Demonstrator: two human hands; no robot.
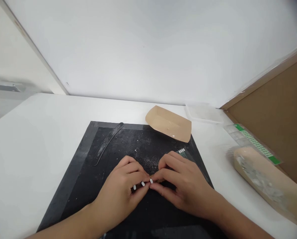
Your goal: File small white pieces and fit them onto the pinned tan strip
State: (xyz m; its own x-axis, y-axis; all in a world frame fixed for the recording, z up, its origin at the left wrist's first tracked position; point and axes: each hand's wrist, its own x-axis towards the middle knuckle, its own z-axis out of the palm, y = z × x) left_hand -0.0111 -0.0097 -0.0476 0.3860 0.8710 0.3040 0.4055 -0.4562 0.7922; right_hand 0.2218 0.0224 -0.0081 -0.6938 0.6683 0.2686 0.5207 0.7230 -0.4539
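My left hand (pixel 125 184) and my right hand (pixel 182 181) meet above the middle of a black mat (pixel 84 186), thumbs and fingers pinched close together. A small white rounded piece (pixel 151 181) sits at my right fingertips, touching them. Between my left thumb and fingers show two more white pieces, one (pixel 143 183) near the fingertips and another (pixel 134 187) deeper in the hand. Something thin and brownish shows behind the fingertips, mostly hidden. A curved black nail file (pixel 108 143), dusted white, lies on the mat beyond my left hand.
A brown paper tray (pixel 169 124) rests over the mat's far right corner. Several small white pieces (pixel 181 150) lie in a row beyond my right hand. At right are a second paper tray (pixel 263 181) with clear plastic bits, a green-and-white strip (pixel 258 144) and a clear plastic tray (pixel 204 113).
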